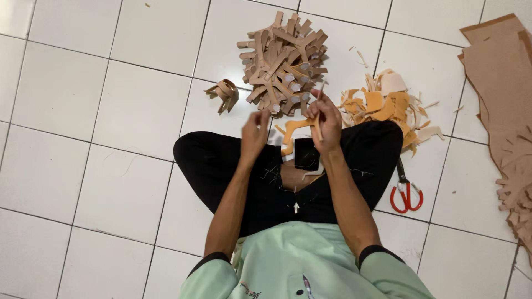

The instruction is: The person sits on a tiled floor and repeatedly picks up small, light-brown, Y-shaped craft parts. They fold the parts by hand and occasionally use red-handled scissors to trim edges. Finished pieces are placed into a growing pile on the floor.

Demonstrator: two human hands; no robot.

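Note:
I sit cross-legged on a white tiled floor. My right hand [326,122] is closed on a thin tan leather strip [317,113] that stands upright between its fingers. My left hand [255,134] hovers beside it, fingers loosely curled, holding nothing I can make out. An orange-tan cut piece [293,133] lies on my lap below both hands. Just beyond the hands sits a heap of tan Y-shaped strap pieces [284,63].
A small folded strap piece [224,94] lies left of the heap. Orange and cream offcuts [388,102] are scattered to the right. Red-handled scissors [405,191] lie by my right knee. Brown sheet material [501,83] is stacked along the right edge.

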